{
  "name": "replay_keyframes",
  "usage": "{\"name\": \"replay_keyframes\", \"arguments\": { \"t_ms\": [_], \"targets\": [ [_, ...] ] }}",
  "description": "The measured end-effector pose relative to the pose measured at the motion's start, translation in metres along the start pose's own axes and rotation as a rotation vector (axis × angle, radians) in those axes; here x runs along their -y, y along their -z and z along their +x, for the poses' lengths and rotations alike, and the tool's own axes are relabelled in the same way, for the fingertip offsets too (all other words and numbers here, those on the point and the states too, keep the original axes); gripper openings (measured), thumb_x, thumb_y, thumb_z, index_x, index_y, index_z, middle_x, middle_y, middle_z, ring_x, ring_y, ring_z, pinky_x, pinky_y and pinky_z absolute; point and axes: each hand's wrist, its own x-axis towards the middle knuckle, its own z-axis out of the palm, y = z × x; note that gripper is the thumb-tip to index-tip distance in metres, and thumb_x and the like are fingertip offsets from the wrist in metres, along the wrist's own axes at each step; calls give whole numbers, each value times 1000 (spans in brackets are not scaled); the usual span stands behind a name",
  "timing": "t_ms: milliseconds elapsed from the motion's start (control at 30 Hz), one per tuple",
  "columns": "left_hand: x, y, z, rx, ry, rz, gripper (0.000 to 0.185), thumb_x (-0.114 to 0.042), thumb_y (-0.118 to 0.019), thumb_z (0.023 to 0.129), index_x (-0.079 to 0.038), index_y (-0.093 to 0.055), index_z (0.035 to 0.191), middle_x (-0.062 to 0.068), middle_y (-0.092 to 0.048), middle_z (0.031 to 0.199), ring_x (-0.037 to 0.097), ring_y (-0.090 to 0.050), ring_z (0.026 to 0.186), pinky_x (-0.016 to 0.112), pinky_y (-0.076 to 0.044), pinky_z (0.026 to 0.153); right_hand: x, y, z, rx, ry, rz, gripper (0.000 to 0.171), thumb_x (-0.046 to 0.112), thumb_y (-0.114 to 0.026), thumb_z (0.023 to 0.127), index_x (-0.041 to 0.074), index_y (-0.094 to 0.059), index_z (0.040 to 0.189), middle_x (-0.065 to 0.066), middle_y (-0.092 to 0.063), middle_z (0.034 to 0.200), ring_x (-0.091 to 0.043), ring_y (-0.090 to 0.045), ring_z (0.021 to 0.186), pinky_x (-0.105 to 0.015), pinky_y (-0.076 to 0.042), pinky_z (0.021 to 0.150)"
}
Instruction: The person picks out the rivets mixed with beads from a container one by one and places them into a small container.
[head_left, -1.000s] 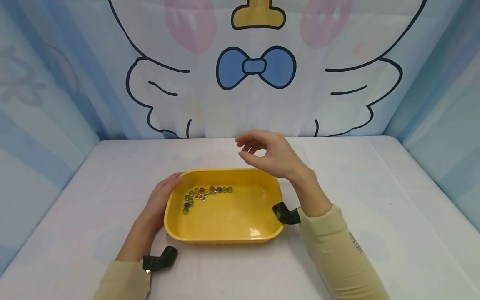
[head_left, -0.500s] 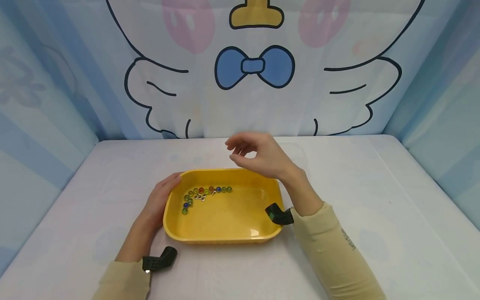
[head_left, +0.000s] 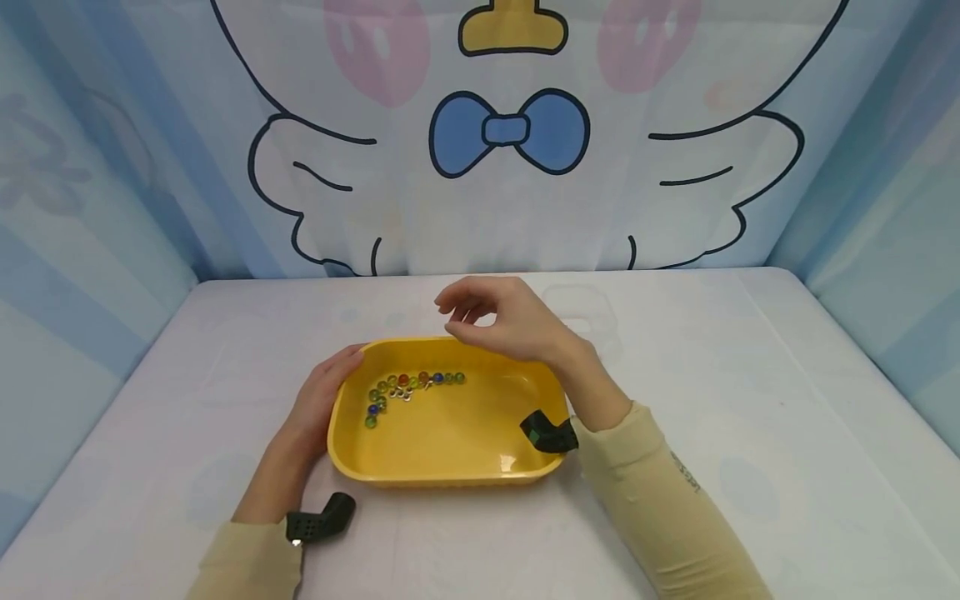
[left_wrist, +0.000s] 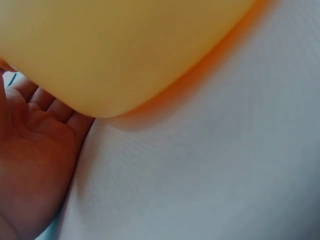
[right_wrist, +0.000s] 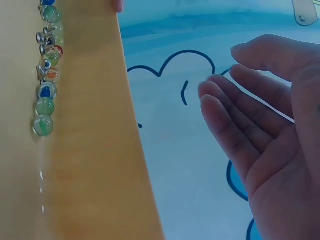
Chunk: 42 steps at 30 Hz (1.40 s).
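A yellow tray stands on the white tabletop, in front of the person and between their two hands. The left hand holds the tray at its left end: its grip clasps the edge, a fingertip shows at the rim near the far left corner, and other fingers run along the outside, palm toward the wall. The right hand is raised above the far rim; its grip is spread, the fingers gently bent and the thumb apart from the fingertips, and the right wrist view shows it clear of the tray. Inside the tray, marbles lie in a bent row along the far wall and down the left end, mostly green, with a few blue, red and yellow ones. Small silvery bits lie among and just beside them. Both arms wear pale yellow sleeves, with a black camera at each wrist. Behind the tabletop hangs a pale curtain printed with a blue bow.
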Motion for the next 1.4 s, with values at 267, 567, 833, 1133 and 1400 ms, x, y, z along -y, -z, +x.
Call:
{"name": "replay_keyframes", "arguments": {
  "t_ms": [267,567,833,1133,1400],
  "targets": [
    [1,-1,0,-4,1,12,52,-41,-36,109,-7,-48,147,9,-51,146,21,-47,131,37,-32,116,1,-16,4,113,-29,-6,23,4,-69,92,1,-69,115,-8,-70,107,-13,-63,88,-25,-55,84],
    [3,-4,6,-1,5,14,52,-41,-38,108,-7,-49,146,10,-52,145,23,-47,132,40,-31,117,-4,-20,-1,154,-75,9,25,4,-69,92,-1,-69,116,-12,-70,107,-14,-63,88,-25,-55,85],
    [2,-5,7,-10,4,32,51,-40,-37,109,-7,-50,146,10,-52,146,23,-46,133,40,-30,117,-13,-28,0,226,-60,31,24,4,-69,91,-2,-69,115,-11,-70,103,-12,-63,84,-25,-56,81],
    [2,-1,6,-12,16,25,51,-38,-37,109,-6,-48,147,11,-51,147,24,-45,134,41,-30,117,-13,-42,5,338,-85,15,22,5,-70,92,-2,-69,113,-6,-69,101,-10,-63,84,-23,-55,80],
    [1,5,4,-11,16,28,53,-40,-37,109,-6,-47,148,11,-50,148,24,-43,136,41,-28,118,-11,-52,11,439,-68,8,23,4,-69,92,-1,-69,114,-4,-69,101,-9,-61,85,-22,-55,80]
  ]
}}
